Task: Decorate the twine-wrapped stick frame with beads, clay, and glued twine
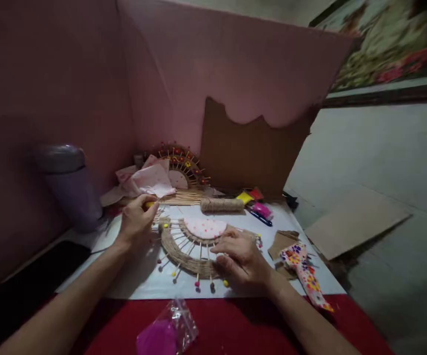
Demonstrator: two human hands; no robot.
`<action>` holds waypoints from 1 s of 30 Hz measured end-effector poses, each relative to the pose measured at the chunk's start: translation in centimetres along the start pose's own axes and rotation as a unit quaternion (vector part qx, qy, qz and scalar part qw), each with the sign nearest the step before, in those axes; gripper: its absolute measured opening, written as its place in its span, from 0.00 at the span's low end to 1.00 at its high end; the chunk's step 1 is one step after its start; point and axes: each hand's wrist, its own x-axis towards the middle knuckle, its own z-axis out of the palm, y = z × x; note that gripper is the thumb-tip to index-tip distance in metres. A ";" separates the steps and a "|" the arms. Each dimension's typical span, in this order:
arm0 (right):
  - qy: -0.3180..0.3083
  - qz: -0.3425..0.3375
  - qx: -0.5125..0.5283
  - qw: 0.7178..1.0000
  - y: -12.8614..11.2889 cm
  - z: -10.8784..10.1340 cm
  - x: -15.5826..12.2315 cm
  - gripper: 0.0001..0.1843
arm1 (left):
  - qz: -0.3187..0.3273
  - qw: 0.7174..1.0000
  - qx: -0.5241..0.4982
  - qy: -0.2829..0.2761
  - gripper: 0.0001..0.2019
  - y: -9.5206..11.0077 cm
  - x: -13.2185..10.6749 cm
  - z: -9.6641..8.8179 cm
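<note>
A half-round craft of twine-wrapped bands and sticks [178, 254] lies curved side toward me on white paper, with coloured balls at the stick ends. Its half-disc centre [204, 228] is white cloth with pink dots. My right hand [243, 256] rests over its right part, fingers bent and thumb on the twine band, gripping it there. At the craft's far left corner, my left hand [137, 219] is closed in a pinch. A small yellow thing [149, 204] shows at its fingertips; its kind is unclear.
A twine roll [222, 205], a dark blue pen or cutter [261, 217] and small coloured packets [245, 198] lie behind. A similar decorated half-round [187, 162] stands near pink cloth [154, 180]. Bottle [71, 187] left; flowered cloth [305, 273] right; plastic bag [169, 328] in front.
</note>
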 end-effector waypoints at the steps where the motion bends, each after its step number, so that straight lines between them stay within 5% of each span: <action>1: -0.012 0.010 -0.001 1.000 0.1 0.2 -0.2 0.20 | 0.007 1.000 0.008 -0.013 0.19 -0.3 0.1 0.3; 8: -0.041 0.085 -0.048 0.994 1.2 0.8 -0.8 0.26 | 0.030 0.993 0.068 -0.089 0.14 -0.9 -0.1 0.5; 16: 0.005 0.147 -0.129 0.981 2.3 0.3 -1.2 0.22 | 0.032 0.986 0.041 -0.156 0.09 0.1 -1.2 0.7; 23: 0.015 0.137 -0.125 0.983 1.4 0.1 -0.9 0.18 | 0.019 0.975 -0.133 -0.177 0.13 0.9 -1.5 1.2; 27: 0.035 0.099 -0.125 0.987 1.0 0.1 -0.8 0.18 | -0.058 0.906 -0.362 -0.211 0.20 1.9 -2.0 1.0; 30: 0.051 0.085 -0.122 0.988 0.7 0.1 -0.7 0.17 | -0.074 0.881 -0.416 -0.211 0.21 2.4 -2.4 1.1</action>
